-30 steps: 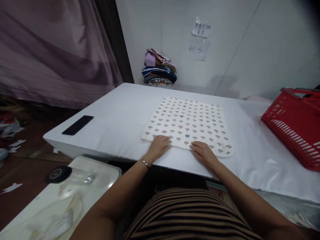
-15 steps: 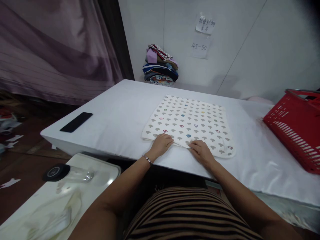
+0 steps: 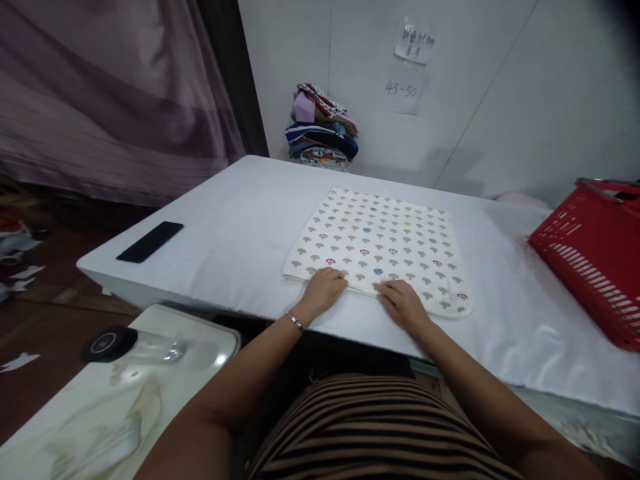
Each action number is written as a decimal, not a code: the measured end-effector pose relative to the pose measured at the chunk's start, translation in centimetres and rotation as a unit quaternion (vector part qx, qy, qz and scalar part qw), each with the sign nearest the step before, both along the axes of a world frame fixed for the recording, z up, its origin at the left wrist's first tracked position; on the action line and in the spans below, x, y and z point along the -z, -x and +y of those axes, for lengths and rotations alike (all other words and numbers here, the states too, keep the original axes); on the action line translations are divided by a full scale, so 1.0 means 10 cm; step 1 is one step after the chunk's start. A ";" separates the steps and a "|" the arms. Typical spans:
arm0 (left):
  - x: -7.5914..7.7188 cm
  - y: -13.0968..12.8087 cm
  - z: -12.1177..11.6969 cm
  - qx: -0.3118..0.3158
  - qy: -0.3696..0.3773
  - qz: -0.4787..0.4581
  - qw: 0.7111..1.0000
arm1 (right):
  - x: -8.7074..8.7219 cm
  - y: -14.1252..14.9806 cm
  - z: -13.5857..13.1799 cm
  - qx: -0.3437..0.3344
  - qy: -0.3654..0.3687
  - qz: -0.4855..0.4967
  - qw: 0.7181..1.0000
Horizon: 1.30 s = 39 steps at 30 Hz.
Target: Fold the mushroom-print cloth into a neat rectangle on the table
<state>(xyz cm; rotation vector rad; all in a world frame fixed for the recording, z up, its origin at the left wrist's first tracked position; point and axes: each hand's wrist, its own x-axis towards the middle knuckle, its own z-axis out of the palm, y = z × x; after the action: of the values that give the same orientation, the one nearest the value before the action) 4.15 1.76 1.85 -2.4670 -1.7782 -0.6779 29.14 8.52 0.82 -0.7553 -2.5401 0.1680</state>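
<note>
A folded white cloth (image 3: pixel 380 233) printed with small grey, red and blue mushrooms lies flat on the white-covered table (image 3: pixel 225 227). Its layered near edge faces me. At the left part of that edge, my left hand (image 3: pixel 324 288) is closed, its fingers pinching the cloth; a metal bracelet circles the wrist. My right hand (image 3: pixel 401 301) pinches the same edge a short way to the right. Both thumbs are largely tucked under the edge and partly hidden. Between the hands the edge runs nearly straight.
A black phone-like slab (image 3: pixel 151 241) lies at the table's left end. To the right stands a red plastic basket (image 3: pixel 590 260). Folded fabrics (image 3: pixel 323 127) are stacked by the wall. A lower white surface (image 3: pixel 165 393) at left holds a clear, black-lidded bottle (image 3: pixel 115 345).
The hands and the cloth stay almost in place, with the edge between the hands a little straighter. The camera view has shifted slightly.
</note>
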 end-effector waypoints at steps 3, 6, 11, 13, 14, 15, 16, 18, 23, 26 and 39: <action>-0.01 -0.02 0.00 -0.008 -0.001 0.015 1.000 | 0.01 0.01 -0.01 -0.010 -0.002 0.003 1.000; 0.01 -0.03 0.01 -0.014 -0.007 0.026 1.000 | 0.02 0.03 -0.02 -0.017 -0.010 0.016 1.000; 0.01 -0.03 0.02 -0.002 -0.011 0.033 0.999 | 0.02 0.05 -0.01 0.002 -0.017 0.026 1.000; -0.01 -0.03 0.03 0.002 -0.019 0.032 0.999 | 0.00 0.06 0.01 0.010 -0.024 0.022 0.999; -0.02 -0.03 0.04 0.001 -0.025 0.032 0.999 | -0.01 0.06 0.02 0.015 -0.032 0.019 0.999; -0.03 -0.03 0.06 -0.003 -0.032 0.033 0.999 | -0.02 0.06 0.03 0.023 -0.043 0.017 0.999; -0.04 -0.03 0.07 -0.007 -0.040 0.035 0.999 | -0.02 0.06 0.04 0.031 -0.055 0.014 0.998; -0.03 -0.03 0.08 -0.005 -0.049 0.044 0.998 | -0.03 0.06 0.06 0.039 -0.073 0.002 0.997; 0.05 -0.03 0.05 0.019 -0.053 0.072 0.996 | -0.01 0.03 0.04 -0.017 -0.077 -0.052 0.996; 0.09 -0.02 0.02 0.015 -0.061 0.078 0.995 | 0.01 0.02 0.03 -0.019 -0.079 -0.051 0.995; -0.01 -0.03 -0.05 0.020 -0.026 0.102 0.994 | -0.03 -0.02 -0.02 -0.027 -0.103 -0.080 0.991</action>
<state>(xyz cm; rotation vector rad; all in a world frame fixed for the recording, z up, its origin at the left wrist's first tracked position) 4.45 1.23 1.96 -2.4426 -1.6218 -0.4504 29.37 8.33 1.07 -0.6420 -2.6782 -0.1419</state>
